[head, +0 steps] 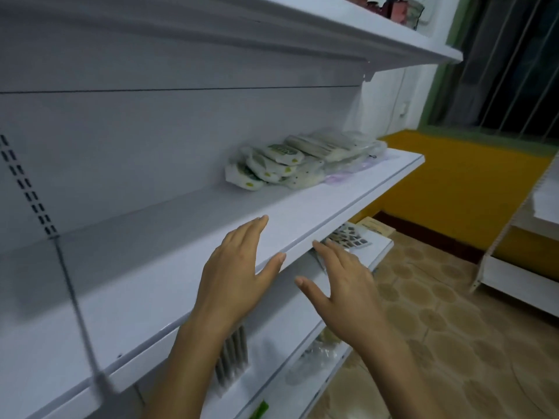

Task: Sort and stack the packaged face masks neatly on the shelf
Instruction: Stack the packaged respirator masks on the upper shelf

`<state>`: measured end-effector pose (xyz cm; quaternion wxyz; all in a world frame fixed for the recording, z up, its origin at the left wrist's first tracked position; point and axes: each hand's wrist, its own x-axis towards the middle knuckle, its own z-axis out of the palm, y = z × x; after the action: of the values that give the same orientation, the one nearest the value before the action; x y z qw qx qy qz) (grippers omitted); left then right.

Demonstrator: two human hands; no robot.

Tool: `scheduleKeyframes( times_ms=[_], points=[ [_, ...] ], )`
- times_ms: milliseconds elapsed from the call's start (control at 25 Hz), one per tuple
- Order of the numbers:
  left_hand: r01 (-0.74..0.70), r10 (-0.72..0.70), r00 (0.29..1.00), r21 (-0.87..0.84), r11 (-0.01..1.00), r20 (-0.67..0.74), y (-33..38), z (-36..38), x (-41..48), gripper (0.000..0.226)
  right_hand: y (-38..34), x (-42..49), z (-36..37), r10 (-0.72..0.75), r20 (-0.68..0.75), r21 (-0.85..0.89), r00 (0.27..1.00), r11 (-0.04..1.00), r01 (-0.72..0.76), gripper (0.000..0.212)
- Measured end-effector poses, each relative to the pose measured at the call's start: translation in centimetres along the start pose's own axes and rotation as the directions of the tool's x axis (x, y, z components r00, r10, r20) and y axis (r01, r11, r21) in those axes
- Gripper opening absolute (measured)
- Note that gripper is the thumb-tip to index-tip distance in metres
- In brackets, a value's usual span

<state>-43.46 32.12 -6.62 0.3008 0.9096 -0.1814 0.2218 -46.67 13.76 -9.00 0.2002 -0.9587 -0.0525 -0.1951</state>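
A loose heap of packaged face masks (305, 160) in white and green wrappers lies at the far right end of the white shelf (169, 237), against its back panel. Some packs overlap and lean on each other. My left hand (239, 273) hovers over the shelf's front edge with straight fingers and holds nothing. Just right of it and slightly lower, my right hand (338, 285) is spread open in front of the shelf edge, also holding nothing. Both hands are well short of the masks.
An upper shelf (332, 28) overhangs the masks. Lower shelves carry a dark blister card (348, 237), green-grey packets (233, 355) and clear bags (317, 355). To the right are a yellow wall (453, 189), tiled floor (438, 313) and another white unit (520, 276).
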Motion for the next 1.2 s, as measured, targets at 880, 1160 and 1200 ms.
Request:
scheduleKeyframes(
  times_ms=[880,1160,1200],
  points=[
    [0.256,-0.234,0.966,0.252,0.933,-0.113,-2.0,14.9,27.3,0.057,16.2,32.8,4.8,-0.538,0.083,0.042,0.839,0.843,0.537,0.072],
    [0.318,-0.273,0.944,0.289,0.903,-0.185,-5.6,19.9,30.8,0.044,14.0,44.4,7.7,-0.708,0.329,-0.081,0.625,0.638,0.766,0.097],
    [0.325,-0.252,0.930,0.275,0.905,-0.269,-5.5,20.4,30.7,0.045,13.7,45.6,8.4,-0.688,0.415,-0.094,0.596,0.619,0.780,0.102]
  ],
)
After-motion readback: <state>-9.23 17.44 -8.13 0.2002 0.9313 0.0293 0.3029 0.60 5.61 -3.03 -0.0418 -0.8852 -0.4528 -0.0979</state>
